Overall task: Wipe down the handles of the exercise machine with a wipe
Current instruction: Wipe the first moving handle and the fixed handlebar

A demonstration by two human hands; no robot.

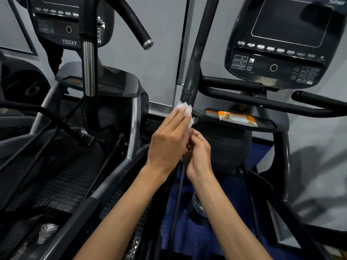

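Tall black rubber-coated handle bar (194,59) of the right-hand exercise machine, long axis near upright, leaning slightly rightward toward the top, lower end just above the hands, beaded with droplets along the lower stretch. Crumpled white wipe (186,109) pressed against that lower end, at the joint beside the machine's dark shroud. Left hand (169,139) laid flat over the wipe, fingers straight and together, pointing up and right toward the bar. Right hand (199,154) just below and touching the left, fingers curled inward, apparently pinching the trailing lower edge of the wipe, though mostly hidden behind the left hand.

Behind the bar, a black console with dark screen and button rows (287,44); beneath it, a dark tray holding an orange-and-white wrapper (237,118). Horizontal black grab bars (262,102) running rightward from the column. To the left, a second machine marked 750AT (69,42) with a chrome-sleeved upright handle (88,68) and textured black foot platform (62,184). Pale grey wall (161,62) behind both; blue floor (202,231) between the frames.
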